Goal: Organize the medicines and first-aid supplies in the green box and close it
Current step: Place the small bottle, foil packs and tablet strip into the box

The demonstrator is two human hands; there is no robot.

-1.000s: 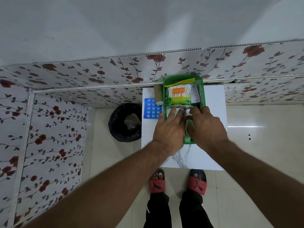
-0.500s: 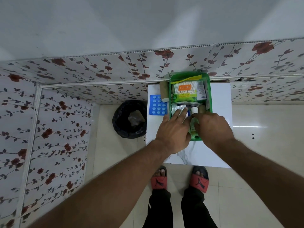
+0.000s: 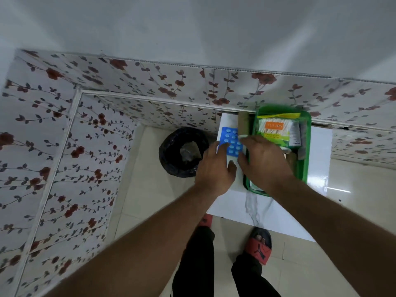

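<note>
The open green box (image 3: pixel 306 146) stands on the white table (image 3: pixel 320 144) against the floral wall. Inside it lies a green and white cotton swab pack (image 3: pixel 275 130), with small packets beside it. Left of the box, a blue blister pack of pills (image 3: pixel 231 139) rests on the table. My left hand (image 3: pixel 214 168) reaches the pack's near left corner with its fingers spread. My right hand (image 3: pixel 265 162) stretches across the box's left rim, fingertips at the pack's right edge. Neither hand grips anything visible. The near part of the box is hidden by my right hand.
A brown cardboard piece (image 3: pixel 244 123) stands between the blister pack and the box. A black bin (image 3: pixel 182 152) sits on the floor left of the table. My feet in red and black sandals (image 3: pixel 258 246) are at the table's front edge.
Both hands have left the inside of the green box and moved left to the blue blister pack. The view has swung to the left.
</note>
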